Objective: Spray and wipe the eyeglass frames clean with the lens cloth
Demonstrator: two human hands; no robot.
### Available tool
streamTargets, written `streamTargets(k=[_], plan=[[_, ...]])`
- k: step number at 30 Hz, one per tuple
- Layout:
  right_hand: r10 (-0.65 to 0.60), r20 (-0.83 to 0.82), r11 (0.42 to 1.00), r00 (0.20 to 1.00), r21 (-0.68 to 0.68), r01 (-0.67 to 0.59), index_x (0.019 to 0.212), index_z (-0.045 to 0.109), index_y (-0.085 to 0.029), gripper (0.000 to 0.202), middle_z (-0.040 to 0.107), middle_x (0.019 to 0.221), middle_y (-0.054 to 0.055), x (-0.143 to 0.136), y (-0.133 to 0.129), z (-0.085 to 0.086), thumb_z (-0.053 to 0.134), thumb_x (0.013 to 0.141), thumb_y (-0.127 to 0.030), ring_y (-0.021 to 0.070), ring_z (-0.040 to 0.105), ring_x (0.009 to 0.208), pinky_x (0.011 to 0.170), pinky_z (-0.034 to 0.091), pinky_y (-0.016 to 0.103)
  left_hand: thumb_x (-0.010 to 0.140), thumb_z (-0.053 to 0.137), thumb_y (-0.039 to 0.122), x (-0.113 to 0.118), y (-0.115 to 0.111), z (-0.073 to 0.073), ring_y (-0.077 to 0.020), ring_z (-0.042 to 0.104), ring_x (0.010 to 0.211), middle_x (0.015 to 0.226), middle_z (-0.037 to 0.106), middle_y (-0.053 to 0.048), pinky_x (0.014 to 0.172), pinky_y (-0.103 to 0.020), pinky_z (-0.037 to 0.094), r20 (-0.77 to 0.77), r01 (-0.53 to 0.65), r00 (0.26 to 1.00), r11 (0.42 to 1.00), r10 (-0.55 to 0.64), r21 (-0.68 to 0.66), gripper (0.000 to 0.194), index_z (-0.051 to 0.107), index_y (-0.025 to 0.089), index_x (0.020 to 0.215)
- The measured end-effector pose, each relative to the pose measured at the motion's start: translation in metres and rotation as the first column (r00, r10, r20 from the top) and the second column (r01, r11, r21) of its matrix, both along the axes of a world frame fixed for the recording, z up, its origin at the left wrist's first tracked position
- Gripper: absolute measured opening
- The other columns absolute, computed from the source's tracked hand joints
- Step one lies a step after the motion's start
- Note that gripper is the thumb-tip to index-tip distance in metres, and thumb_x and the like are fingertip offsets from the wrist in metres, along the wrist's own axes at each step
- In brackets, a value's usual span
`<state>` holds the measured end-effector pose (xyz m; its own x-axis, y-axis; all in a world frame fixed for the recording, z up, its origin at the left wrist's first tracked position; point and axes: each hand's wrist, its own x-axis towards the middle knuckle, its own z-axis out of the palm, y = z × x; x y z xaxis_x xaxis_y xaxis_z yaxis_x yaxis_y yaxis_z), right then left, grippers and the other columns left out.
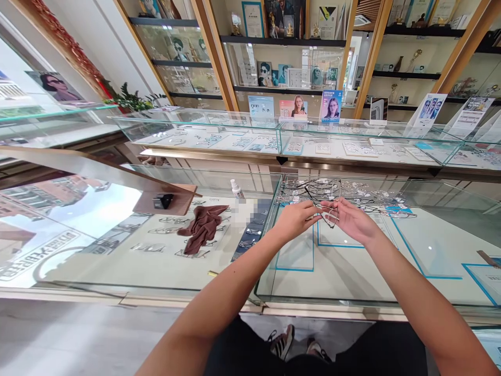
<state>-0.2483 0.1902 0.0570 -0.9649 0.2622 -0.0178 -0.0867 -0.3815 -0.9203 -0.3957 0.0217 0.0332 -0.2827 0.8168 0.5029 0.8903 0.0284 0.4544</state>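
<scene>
Both hands hold a thin-framed pair of eyeglasses [331, 223] above the right-hand glass case. My left hand [298, 219] pinches its left side with closed fingers. At the other side, my right hand [354, 219] is closed on the frame, thumb and fingers together. Behind the hands, several more eyeglass frames [362, 192] are spread along the back of the case, partly overlapping the held pair in view. A crumpled brown cloth [203, 227] lies to the left on the neighbouring case, and a white spray bottle [236, 189] stands behind it.
A mirror [58, 209] in a wooden frame leans at the left, with a small black object [162, 201] on its wooden part. Blue-edged sheets [426, 277] lie inside the right case. Across the aisle stands a long glass display counter [219, 149] with several upright cards.
</scene>
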Motion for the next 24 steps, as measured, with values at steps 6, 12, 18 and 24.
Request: streamTargets(k=[6,12,18,24], plan=[[-0.081,-0.108,0.993,0.991,-0.094,0.071,0.083,0.067,-0.028,0.028,0.079,0.115,-0.001,0.0,0.006,0.0,0.091,0.076,-0.04,0.0199,0.072,0.109,0.097,0.057,0.036,0.103,0.057,0.046,-0.004,0.001,-0.005,-0.0182,0.064,0.076,0.084,0.069,-0.006,0.066,-0.027,0.039,-0.086,0.01,0.996,0.999,-0.006,0.039,0.032,0.079,0.024,0.094],[-0.133,-0.176,0.982,0.975,-0.153,0.107,0.081,0.074,-0.029,0.026,0.079,0.106,-0.003,0.005,0.012,0.01,0.095,0.072,-0.042,0.0186,0.073,0.105,0.096,0.059,0.033,0.099,0.061,0.049,0.008,-0.007,0.015,-0.0162,0.06,0.067,0.079,0.065,0.001,0.065,-0.027,0.04,0.028,0.009,1.0,0.998,-0.008,-0.065,0.04,0.067,0.023,0.128],[-0.21,-0.262,0.974,0.942,-0.136,0.179,0.078,0.074,-0.031,0.028,0.078,0.102,-0.004,0.019,0.027,0.025,0.097,0.069,-0.044,0.0175,0.073,0.102,0.099,0.06,0.034,0.093,0.067,0.052,0.018,-0.008,0.025,-0.0179,0.063,0.071,0.081,0.067,0.001,0.063,-0.028,0.04,0.215,0.217,0.968,0.855,-0.128,-0.471,0.036,0.067,0.023,0.115],[-0.228,-0.277,0.972,0.933,-0.122,0.202,0.075,0.073,-0.03,0.03,0.078,0.095,-0.006,0.022,0.031,0.029,0.099,0.066,-0.043,0.0166,0.073,0.097,0.099,0.061,0.036,0.095,0.064,0.045,-0.016,-0.001,0.012,-0.028,0.069,0.109,0.109,0.076,-0.008,0.096,-0.039,0.05,0.122,-0.069,0.989,0.993,0.08,-0.097,0.024,0.069,0.023,0.101]])
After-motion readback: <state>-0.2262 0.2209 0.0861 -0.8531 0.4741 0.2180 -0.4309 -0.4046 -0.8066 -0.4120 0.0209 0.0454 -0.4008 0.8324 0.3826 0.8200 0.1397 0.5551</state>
